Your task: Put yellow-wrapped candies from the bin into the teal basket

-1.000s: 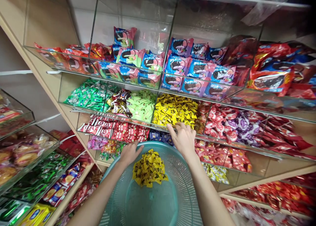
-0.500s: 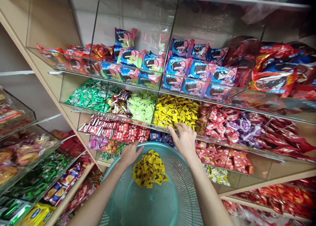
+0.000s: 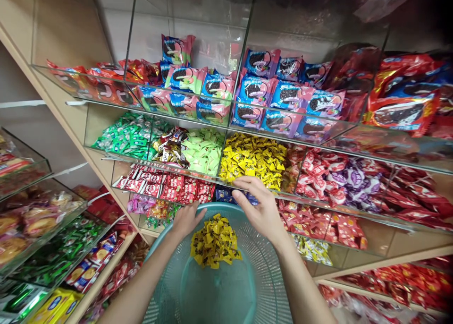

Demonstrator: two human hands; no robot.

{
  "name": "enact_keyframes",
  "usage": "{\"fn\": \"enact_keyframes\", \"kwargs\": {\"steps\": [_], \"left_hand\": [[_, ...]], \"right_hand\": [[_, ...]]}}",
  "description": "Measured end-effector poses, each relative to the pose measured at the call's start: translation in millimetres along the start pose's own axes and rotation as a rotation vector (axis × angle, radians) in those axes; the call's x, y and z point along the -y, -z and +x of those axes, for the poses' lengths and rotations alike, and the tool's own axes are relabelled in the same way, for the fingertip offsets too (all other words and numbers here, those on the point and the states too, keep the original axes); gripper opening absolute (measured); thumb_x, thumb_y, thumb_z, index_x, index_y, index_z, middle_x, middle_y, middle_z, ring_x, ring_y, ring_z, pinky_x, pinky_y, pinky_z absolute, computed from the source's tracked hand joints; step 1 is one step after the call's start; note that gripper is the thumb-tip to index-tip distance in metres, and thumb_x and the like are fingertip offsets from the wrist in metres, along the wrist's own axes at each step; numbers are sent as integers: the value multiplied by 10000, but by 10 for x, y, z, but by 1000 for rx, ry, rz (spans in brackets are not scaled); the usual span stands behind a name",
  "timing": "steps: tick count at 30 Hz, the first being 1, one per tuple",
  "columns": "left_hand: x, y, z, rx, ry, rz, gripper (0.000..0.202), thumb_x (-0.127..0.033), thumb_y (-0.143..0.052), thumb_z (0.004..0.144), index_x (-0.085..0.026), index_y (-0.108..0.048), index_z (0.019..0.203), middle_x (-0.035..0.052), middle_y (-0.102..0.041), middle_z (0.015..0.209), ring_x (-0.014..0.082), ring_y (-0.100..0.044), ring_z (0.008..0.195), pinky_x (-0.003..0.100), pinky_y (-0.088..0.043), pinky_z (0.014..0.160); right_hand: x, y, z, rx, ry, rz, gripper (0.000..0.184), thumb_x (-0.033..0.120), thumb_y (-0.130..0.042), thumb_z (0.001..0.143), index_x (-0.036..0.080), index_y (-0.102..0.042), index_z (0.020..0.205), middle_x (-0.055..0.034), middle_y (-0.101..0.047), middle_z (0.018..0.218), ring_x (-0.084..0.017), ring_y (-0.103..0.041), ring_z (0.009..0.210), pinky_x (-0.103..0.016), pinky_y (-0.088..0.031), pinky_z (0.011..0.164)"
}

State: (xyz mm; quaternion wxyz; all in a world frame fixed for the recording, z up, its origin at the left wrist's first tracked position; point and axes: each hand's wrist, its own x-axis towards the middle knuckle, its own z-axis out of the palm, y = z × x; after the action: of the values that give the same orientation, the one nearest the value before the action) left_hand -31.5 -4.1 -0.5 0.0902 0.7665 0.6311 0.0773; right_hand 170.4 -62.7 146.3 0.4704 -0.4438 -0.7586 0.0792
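A green plastic basket (image 3: 219,295) with perforated walls is in front of me, a heap of yellow wrapped candies (image 3: 216,243) lying on its bottom at the far side. My left hand (image 3: 185,221) grips the basket's far left rim, thumb inside and fingers hidden outside. Over the far right rim is my right hand (image 3: 258,208), its fingers stretched and the thumb apart, with nothing visible in it. Its fingertips are just in front of the clear bin that holds more yellow candies (image 3: 253,158).
Glass-fronted shelves hold green candies (image 3: 132,135), pale green candies (image 3: 203,151), red packets (image 3: 187,187) and purple candies (image 3: 359,180). Higher up sit blue-and-pink biscuit packs (image 3: 255,92). A second shelf unit (image 3: 42,229) with wrapped snacks stands at left.
My right hand has drawn slightly back and down from the yellow candy bin, and its thumb has shifted left. The left hand stays on the basket rim.
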Motion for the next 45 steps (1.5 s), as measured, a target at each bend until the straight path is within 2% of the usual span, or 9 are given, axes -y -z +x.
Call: {"fn": "enact_keyframes", "kwargs": {"steps": [4,7,10,13,17,21,28,37,45], "left_hand": [[-17,28,-13,7,9,-10,504,-566,-242,867,-201,-524,1072,84,-668,903,226,-626,833,278,-398,674],[-26,48,-18,8,0,-24,491,-558,-250,869,-205,-527,1070,82,-666,913,226,-626,836,280,-403,683],[-29,60,-13,13,-3,-19,486,-550,-249,872,-205,-525,1074,85,-661,941,226,-622,848,285,-408,704],[-25,63,-4,10,-11,2,485,-545,-242,875,-202,-519,1077,88,-658,950,227,-619,862,287,-409,709],[-17,56,3,-1,-33,33,481,-546,-234,876,-202,-515,1061,87,-659,942,231,-623,847,291,-412,687],[-10,52,3,6,-36,21,482,-549,-227,877,-211,-509,1072,86,-656,955,226,-619,855,297,-414,709],[6,32,16,11,-38,0,510,-563,-216,872,-202,-510,1079,93,-656,951,233,-618,854,305,-412,711],[18,25,18,-7,-51,-9,495,-560,-233,870,-209,-516,1075,77,-655,959,223,-617,833,292,-412,690],[27,13,26,-24,-68,-4,487,-556,-231,872,-207,-519,1052,66,-657,943,223,-619,809,285,-411,667]], "right_hand": [[-141,-165,-54,322,-54,102,289,387,-456,874,187,-665,881,-55,-634,916,-151,-576,877,-290,-438,807],[-330,-321,-132,516,-122,103,372,437,-434,870,159,-663,775,-38,-626,793,-131,-561,745,-248,-427,700],[-499,-448,-214,668,-209,70,465,496,-422,850,143,-597,603,4,-540,611,-99,-474,587,-217,-361,557],[-596,-522,-270,752,-279,53,513,531,-426,826,151,-463,484,41,-391,515,-71,-351,506,-207,-271,484],[-659,-574,-313,826,-360,47,546,579,-427,795,167,-329,451,56,-258,502,-62,-245,480,-213,-201,449],[-691,-608,-343,868,-402,36,552,608,-436,770,176,-300,454,59,-220,500,-64,-211,472,-222,-172,432],[-667,-619,-345,889,-440,128,557,654,-409,758,170,-378,483,58,-272,490,-63,-232,477,-214,-202,440],[-794,-634,-383,868,-525,-42,548,639,-468,730,158,-458,467,50,-324,450,-67,-261,455,-221,-212,442],[-844,-668,-433,921,-534,-68,538,623,-474,744,153,-490,482,42,-390,443,-66,-293,445,-220,-222,447]]}}
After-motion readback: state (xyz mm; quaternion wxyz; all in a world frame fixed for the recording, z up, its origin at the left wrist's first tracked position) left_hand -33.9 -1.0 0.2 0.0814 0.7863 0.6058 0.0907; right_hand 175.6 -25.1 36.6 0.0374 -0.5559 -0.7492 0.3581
